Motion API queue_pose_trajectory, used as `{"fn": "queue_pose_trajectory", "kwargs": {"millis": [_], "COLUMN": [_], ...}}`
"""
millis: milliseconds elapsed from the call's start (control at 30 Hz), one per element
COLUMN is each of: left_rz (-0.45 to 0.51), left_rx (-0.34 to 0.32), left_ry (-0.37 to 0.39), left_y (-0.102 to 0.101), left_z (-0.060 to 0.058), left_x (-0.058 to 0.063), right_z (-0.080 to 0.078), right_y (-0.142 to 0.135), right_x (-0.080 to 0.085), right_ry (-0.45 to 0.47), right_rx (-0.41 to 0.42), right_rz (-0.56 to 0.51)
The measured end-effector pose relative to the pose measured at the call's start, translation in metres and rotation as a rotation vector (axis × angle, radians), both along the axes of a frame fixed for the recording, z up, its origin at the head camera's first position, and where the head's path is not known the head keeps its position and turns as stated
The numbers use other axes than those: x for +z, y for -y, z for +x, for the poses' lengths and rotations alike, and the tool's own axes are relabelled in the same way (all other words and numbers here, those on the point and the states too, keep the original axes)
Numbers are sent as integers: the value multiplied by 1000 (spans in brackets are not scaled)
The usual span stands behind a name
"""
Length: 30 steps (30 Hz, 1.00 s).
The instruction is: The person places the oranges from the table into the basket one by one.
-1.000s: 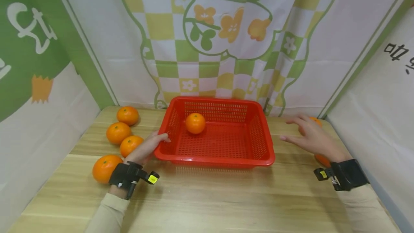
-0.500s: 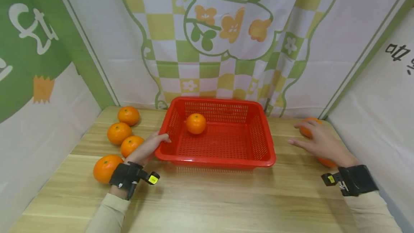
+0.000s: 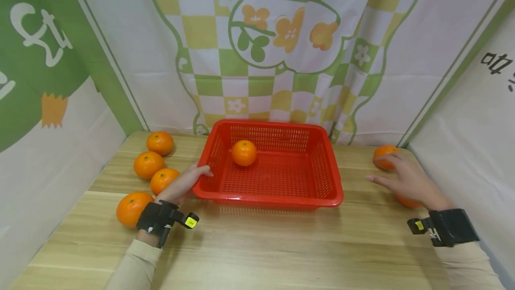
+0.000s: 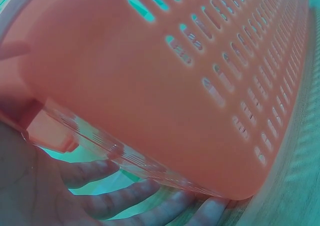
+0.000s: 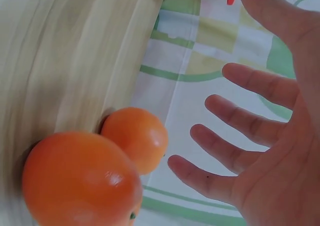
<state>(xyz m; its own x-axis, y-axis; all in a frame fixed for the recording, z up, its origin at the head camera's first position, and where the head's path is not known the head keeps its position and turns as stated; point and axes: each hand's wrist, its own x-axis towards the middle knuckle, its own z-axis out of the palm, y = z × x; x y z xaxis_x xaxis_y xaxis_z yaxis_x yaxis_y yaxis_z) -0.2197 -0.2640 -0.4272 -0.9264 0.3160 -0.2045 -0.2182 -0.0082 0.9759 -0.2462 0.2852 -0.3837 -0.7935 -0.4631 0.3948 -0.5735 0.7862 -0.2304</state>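
Note:
A red plastic basket [image 3: 265, 200] with slotted walls stands mid-table, one orange [image 3: 244, 153] inside at its left. My left hand [image 3: 183, 186] grips the basket's left rim, thumb over the edge. In the left wrist view its fingers [image 4: 125, 198] lie along the outside of the wall. My right hand [image 3: 414, 183] hovers on the right with spread, relaxed fingers and nothing in them. Below and beside it lie one orange [image 3: 384, 156] at the back and another orange [image 3: 407, 201], partly hidden by the hand. The right wrist view shows a large near orange [image 5: 80, 178] apart from the fingertips.
Several oranges [image 3: 148, 165] lie along the table's left side, beside my left forearm. Printed curtains [image 3: 257, 57] close off the back and both sides. The wooden table [image 3: 273, 250] extends in front of the basket.
My right hand has moved right and slightly toward me, uncovering more of the back right orange. The left hand and the basket have stayed in place.

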Motion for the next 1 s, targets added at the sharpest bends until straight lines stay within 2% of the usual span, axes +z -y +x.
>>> {"fn": "queue_pose_trajectory", "kwargs": {"millis": [233, 333, 700, 1000], "left_rz": [12, 18, 7, -5], "left_rx": [-2, -4, -5, -4], "left_ry": [2, 0, 1, 8], "left_y": [0, 0, 1, 1], "left_z": [1, 1, 0, 0], "left_x": [2, 2, 1, 1], "right_z": [3, 5, 7, 7], "right_y": [-13, -16, -29, -44], "right_x": [-5, -6, -12, -22], "right_ry": [44, 52, 53, 99], "right_rx": [-37, -62, -73, -121], "right_rz": [-31, -19, 5, -7]}}
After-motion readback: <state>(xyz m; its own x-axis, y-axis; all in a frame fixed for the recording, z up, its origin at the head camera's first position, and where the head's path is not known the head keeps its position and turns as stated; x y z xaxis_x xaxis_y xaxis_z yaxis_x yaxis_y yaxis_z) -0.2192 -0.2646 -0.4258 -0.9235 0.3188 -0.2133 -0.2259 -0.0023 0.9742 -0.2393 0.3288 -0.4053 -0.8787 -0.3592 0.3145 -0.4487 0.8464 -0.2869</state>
